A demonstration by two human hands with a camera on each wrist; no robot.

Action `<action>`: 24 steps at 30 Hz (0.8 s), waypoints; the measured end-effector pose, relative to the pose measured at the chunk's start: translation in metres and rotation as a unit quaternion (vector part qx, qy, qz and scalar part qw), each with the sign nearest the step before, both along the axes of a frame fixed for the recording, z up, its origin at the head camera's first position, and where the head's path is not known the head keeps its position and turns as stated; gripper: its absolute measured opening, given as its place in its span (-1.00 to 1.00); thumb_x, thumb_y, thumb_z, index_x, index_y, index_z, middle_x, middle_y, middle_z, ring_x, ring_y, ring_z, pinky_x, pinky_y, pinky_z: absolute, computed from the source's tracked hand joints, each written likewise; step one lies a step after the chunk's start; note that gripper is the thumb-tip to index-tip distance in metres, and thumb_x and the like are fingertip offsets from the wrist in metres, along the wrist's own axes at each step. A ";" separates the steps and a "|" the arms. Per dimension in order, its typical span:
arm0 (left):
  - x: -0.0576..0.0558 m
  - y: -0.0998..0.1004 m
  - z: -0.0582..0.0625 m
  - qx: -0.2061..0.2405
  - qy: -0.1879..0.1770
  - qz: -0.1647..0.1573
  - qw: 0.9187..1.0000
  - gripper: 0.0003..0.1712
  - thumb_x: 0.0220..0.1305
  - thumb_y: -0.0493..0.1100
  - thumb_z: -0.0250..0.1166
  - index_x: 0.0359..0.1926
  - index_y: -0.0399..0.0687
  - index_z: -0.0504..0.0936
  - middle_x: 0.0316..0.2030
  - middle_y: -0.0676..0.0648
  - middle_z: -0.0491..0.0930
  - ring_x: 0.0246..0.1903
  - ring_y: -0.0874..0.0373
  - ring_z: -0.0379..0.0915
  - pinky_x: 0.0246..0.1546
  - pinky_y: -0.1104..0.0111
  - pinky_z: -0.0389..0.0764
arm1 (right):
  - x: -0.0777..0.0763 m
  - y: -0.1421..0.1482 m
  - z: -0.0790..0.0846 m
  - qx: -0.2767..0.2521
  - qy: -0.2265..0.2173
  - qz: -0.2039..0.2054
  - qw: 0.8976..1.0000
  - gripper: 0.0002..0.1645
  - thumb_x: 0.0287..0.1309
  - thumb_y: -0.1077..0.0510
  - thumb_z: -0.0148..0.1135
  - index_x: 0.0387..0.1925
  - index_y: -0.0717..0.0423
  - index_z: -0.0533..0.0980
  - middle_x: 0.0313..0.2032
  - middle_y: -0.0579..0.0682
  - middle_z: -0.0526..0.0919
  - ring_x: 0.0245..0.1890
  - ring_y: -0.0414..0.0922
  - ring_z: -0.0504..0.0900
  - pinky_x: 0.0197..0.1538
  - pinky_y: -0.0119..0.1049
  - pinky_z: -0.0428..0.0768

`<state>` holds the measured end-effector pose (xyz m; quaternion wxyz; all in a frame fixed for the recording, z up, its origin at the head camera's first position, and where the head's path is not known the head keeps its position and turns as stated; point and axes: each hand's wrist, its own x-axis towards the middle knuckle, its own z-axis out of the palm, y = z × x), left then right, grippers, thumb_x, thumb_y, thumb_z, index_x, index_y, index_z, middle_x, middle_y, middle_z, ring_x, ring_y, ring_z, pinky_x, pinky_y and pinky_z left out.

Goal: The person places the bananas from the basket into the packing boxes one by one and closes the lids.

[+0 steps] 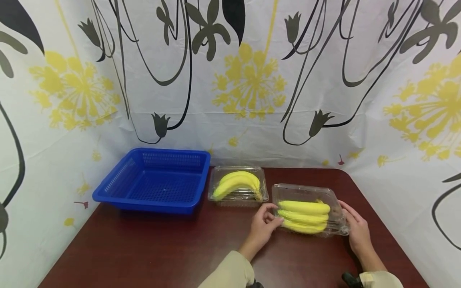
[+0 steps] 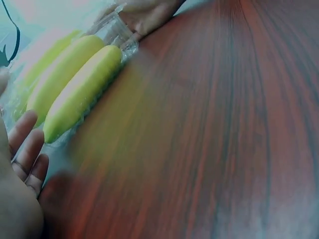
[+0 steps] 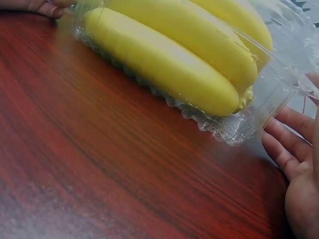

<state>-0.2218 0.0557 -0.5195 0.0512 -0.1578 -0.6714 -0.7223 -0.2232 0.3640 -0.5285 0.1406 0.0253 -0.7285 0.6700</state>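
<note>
A clear plastic clamshell box (image 1: 306, 192) holding several yellow bananas (image 1: 304, 218) is between my two hands on the right side of the table. My left hand (image 1: 262, 226) holds its left end, with thumb and forefinger at the edge. At the opposite end, my right hand (image 1: 358, 232) grips the box; in the right wrist view, fingers (image 3: 286, 134) lie low against the clear end wall. The left wrist view shows the same bananas (image 2: 82, 87) beyond the left fingers (image 2: 30, 149).
A second clear box (image 1: 237, 195) with bananas (image 1: 239, 181) stands just left of the held one, toward the back. Farther left is a blue plastic basket (image 1: 144, 204) with slotted sides. Patterned cloth (image 1: 230, 136) rises behind the dark red-brown table (image 1: 162, 248).
</note>
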 end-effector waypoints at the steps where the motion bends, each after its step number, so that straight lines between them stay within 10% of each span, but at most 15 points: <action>1: -0.001 0.000 0.000 0.002 -0.008 -0.001 1.000 -0.61 0.15 -0.32 0.35 0.03 -0.22 0.54 -0.55 -0.18 0.53 -0.60 0.28 0.37 -0.55 0.51 0.40 | 0.000 0.000 0.000 -0.001 0.000 0.004 1.000 -0.51 0.47 0.06 -0.03 0.35 0.01 0.39 0.18 -0.36 0.47 0.12 -0.47 0.34 -0.07 -0.65 0.39; 9: -0.010 0.002 -0.004 0.037 -0.090 -0.033 0.995 -0.54 0.09 -0.37 0.36 0.04 -0.11 0.48 -0.62 -0.12 0.57 -0.58 -0.10 0.49 -0.57 0.35 0.49 | -0.002 0.003 -0.001 0.029 -0.003 0.003 1.000 -0.50 0.47 0.05 -0.04 0.37 -0.02 0.37 0.24 -0.33 0.43 0.15 -0.49 0.30 -0.04 -0.65 0.30; 24: -0.013 0.002 0.001 0.057 -0.145 -0.032 0.987 -0.49 0.02 -0.50 0.29 0.01 -0.14 0.43 -0.67 0.01 0.50 -0.74 0.21 0.33 -0.64 0.43 0.40 | -0.004 -0.002 0.001 0.009 -0.006 0.004 1.000 -0.46 0.45 0.09 0.01 0.38 0.13 0.33 0.08 -0.48 0.50 0.08 -0.52 0.38 -0.11 -0.65 0.44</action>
